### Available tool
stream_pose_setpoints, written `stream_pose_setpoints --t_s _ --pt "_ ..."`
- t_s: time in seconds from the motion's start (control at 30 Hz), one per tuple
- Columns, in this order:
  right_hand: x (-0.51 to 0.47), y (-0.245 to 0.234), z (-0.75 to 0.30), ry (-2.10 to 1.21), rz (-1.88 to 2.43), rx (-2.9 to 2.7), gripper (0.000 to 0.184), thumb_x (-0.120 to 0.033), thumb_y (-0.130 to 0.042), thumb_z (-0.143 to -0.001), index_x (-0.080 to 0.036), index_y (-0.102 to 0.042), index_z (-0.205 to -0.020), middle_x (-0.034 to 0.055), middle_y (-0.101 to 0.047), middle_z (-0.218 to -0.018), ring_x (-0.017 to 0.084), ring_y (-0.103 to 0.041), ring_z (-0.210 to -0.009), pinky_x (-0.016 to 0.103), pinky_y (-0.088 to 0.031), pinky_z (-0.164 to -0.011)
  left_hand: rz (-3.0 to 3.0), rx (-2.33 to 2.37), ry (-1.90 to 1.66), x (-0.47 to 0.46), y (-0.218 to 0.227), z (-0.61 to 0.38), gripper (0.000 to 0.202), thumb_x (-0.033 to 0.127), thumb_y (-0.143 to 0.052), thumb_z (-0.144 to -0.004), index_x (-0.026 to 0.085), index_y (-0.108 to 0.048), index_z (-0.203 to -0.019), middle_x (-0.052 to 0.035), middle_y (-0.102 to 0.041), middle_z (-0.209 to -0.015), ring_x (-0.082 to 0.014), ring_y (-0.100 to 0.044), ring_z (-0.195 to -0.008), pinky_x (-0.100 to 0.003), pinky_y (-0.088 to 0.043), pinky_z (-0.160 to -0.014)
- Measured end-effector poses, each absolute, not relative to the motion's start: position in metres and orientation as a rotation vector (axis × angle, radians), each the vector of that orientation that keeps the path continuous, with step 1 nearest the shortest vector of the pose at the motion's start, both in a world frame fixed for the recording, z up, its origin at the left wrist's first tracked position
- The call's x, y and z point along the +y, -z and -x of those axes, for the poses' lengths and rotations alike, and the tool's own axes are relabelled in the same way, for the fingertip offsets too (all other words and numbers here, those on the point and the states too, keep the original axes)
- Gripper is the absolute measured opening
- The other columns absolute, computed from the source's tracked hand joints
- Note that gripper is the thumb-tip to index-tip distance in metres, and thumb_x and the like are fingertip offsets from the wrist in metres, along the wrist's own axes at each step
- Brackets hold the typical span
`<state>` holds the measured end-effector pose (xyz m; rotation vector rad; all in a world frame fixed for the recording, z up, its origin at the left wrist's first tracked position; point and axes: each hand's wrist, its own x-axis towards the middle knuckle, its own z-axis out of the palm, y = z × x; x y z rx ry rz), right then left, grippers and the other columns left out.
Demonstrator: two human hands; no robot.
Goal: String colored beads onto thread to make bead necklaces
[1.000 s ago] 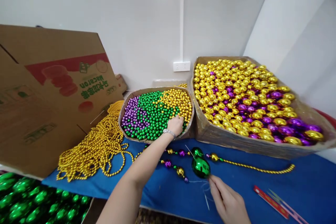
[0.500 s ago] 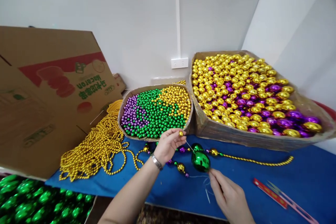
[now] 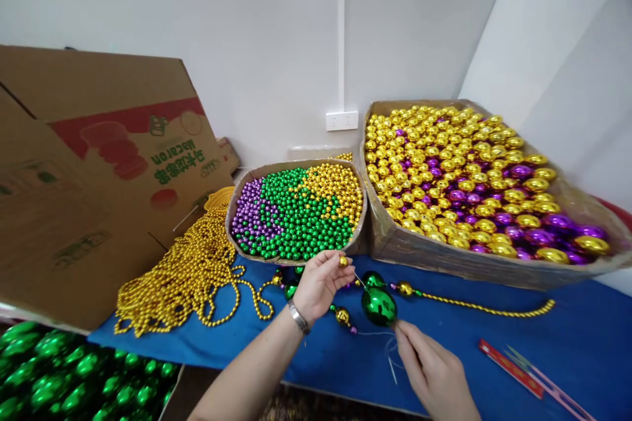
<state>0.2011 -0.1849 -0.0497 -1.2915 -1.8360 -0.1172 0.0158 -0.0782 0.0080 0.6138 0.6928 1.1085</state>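
Note:
Between thumb and forefinger, my left hand (image 3: 322, 283) pinches a small gold bead (image 3: 343, 262). A thin needle (image 3: 359, 279) slants from beside those fingers into a large shiny green bead (image 3: 379, 306). My right hand (image 3: 432, 365) is closed at that green bead's lower end; whether the fingertips grip the bead or the needle's hidden end, I cannot tell. Under my hands lies a strand of mixed beads, with a gold ball (image 3: 342, 316) and a second green ball (image 3: 372, 279). Pale thread (image 3: 375, 333) trails from it to near my right fingers, where a thin white piece (image 3: 394, 371) hangs.
A box of small purple, green and gold beads (image 3: 296, 258) stands behind my hands. Right of it is a larger box (image 3: 444, 256) of gold and purple balls. Gold bead strings (image 3: 182, 276), a carton (image 3: 99, 210), a red strip (image 3: 511, 368) and pink tweezers (image 3: 553, 385) lie around.
The whole view has shifted slightly, moving things a little right and down. Both hands keep the same grips, with the gold bead still beside the needle's upper end.

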Motion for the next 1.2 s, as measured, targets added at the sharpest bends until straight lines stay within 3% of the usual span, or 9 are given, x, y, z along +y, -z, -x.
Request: stream_pose_setpoints --t_s 1.2 --pt "-0.1876 0.0552 -0.2073 0.221 1.32 -1.87 0.025 -0.026 -0.038 -0.094 -0.017 -0.061 -0.095 0.0063 -0.072 -0.081 0.017 -0.07 -0.069 0.024 -0.053 -0.063 -0.701 0.662 -1.062 -0.0852 -0.0035 -0.0227 0.024 0.028 -0.07 -0.074 0.012 -0.062 -0.09 -0.0101 -0.068 -0.091 -0.0183 -0.066 -0.079 -0.031 -0.051 -0.073"
